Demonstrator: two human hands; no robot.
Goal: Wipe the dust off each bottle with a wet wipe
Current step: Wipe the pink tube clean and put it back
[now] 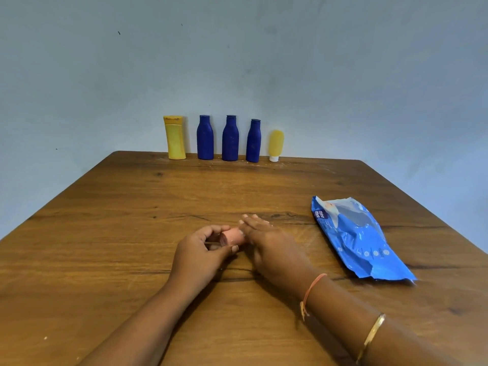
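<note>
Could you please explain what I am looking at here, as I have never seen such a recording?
No machine here: a person wears a camera on the head, so the one picture looks forward and down at their two bare hands. The left hand grips a small pink bottle held sideways; the right hand lays straight fingers on its other end, and I cannot see a wipe under them. A blue wipes pack lies on the wooden table at the right. Along the far edge stand a yellow bottle, three blue bottles and a yellow tube.
</note>
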